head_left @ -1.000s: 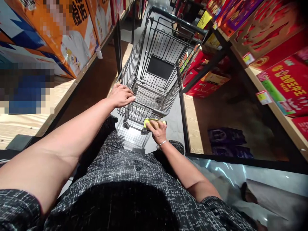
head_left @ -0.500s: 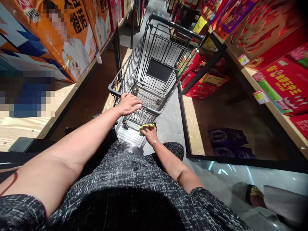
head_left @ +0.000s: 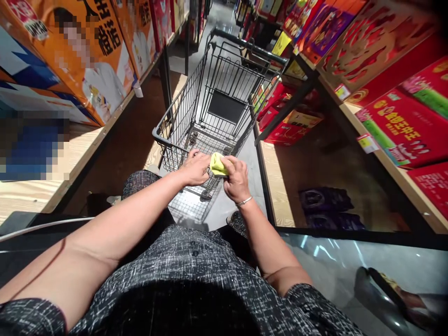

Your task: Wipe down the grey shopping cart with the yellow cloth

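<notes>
Cloth [head_left: 217,163], bright yellow with a dark edge along its lower side, is bunched in the right hand [head_left: 238,173], whose fingers are closed around it with the thumb side toward the left hand. A thin pale bracelet [head_left: 244,201] circles the wrist just behind this grip.

Immediately left of the grip, the left hand [head_left: 195,168] lies palm down at the near rim [head_left: 170,143] of a wire shopping cart [head_left: 226,106], its fingers bent. How firmly it holds the rim cannot be told, since the hand covers that stretch. The cloth sits just beside its fingers; whether the two touch is unclear, and so is whether the cloth presses on the rim beneath it.

Beyond the grip, the cart's basket stretches away to a dark flat panel on its far end, with the black handle [head_left: 259,46] past that. Below and a little left of the grip, a caster [head_left: 206,196] stands on the pale floor [head_left: 257,179].

Well left of the grip, orange boxes [head_left: 66,60] stand on a wooden shelf [head_left: 82,137]. Well to the right, red boxes [head_left: 402,123] line another shelf, with a price tag [head_left: 367,143] on its edge; lower down on that side, dark purple packs [head_left: 325,200] lie in shadow. Behind the grip and far to its right, another person's foot [head_left: 394,284] shows on the floor, partly blurred.
</notes>
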